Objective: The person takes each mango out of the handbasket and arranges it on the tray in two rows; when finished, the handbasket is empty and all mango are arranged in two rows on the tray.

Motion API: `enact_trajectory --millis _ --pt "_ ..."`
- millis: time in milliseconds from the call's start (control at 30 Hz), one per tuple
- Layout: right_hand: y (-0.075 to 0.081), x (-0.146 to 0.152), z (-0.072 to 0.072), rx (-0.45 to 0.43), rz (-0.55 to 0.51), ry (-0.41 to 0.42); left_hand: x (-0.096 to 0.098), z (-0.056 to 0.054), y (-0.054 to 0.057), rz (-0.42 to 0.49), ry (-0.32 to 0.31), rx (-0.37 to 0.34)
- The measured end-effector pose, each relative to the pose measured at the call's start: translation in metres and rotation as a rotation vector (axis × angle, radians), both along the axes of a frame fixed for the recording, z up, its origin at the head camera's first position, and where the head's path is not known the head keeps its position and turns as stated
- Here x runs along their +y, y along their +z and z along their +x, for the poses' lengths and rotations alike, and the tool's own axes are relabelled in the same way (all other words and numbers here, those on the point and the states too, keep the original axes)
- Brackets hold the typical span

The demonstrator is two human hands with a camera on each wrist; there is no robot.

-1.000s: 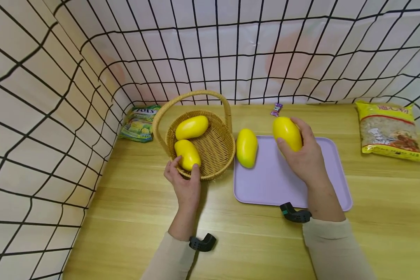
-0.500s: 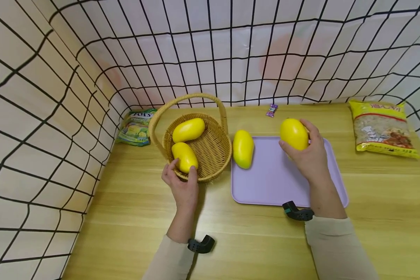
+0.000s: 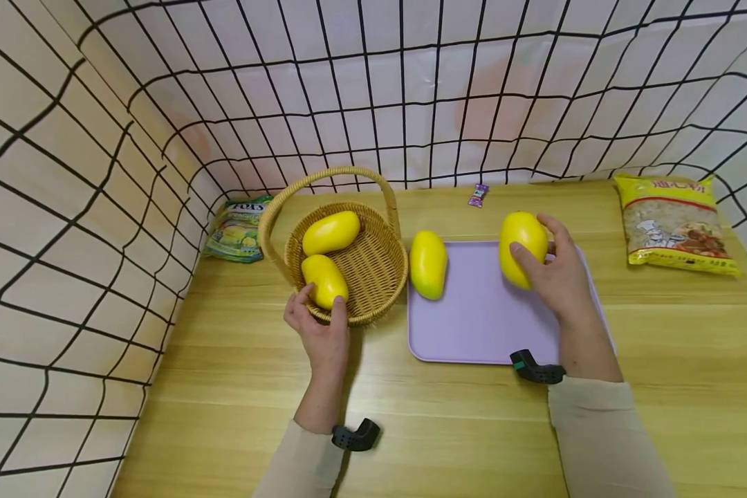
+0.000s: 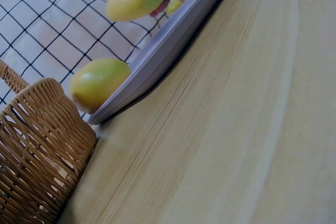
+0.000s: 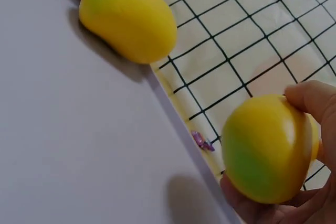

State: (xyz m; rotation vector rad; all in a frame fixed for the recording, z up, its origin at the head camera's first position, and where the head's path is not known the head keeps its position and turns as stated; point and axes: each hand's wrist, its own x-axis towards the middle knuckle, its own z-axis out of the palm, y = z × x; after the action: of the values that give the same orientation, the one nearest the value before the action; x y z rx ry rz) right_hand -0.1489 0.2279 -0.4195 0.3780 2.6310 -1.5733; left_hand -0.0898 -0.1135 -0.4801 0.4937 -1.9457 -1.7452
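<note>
My left hand (image 3: 324, 339) is at the near left rim of a wicker basket (image 3: 373, 277). Its thumb and a finger lie on either side of a yellow mango (image 3: 325, 280) inside. A second mango (image 3: 332, 233) lies behind that one in the basket. My right hand (image 3: 560, 277) grips another mango (image 3: 523, 242), held up above the purple tray (image 3: 473, 325). Its green patch faces the right wrist camera. On the tray's left end rests one more mango (image 3: 428, 265), beside the basket. The left hand does not show in the left wrist view.
A green snack bag (image 3: 239, 228) lies left of the basket, partly behind its handle (image 3: 348, 173). Behind the tray is a small purple candy (image 3: 478, 195). A yellow food packet (image 3: 675, 225) lies at the right. Grid-patterned cloth (image 3: 436, 90) encloses the back and sides.
My right hand has shifted slightly right and turned the mango, its thumb now further across the front. The left hand keeps its place on the mango at the basket. The head view has shifted slightly.
</note>
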Motion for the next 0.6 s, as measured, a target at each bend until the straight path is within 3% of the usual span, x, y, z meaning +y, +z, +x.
enact_trajectory --millis 267,600 --pt "-0.010 0.001 -0.003 -0.103 0.059 0.052 0.000 0.000 0.000 0.022 0.011 -0.001" --pt "-0.020 0.000 -0.005 -0.156 0.057 0.042 0.001 0.000 0.000 0.004 0.005 0.012"
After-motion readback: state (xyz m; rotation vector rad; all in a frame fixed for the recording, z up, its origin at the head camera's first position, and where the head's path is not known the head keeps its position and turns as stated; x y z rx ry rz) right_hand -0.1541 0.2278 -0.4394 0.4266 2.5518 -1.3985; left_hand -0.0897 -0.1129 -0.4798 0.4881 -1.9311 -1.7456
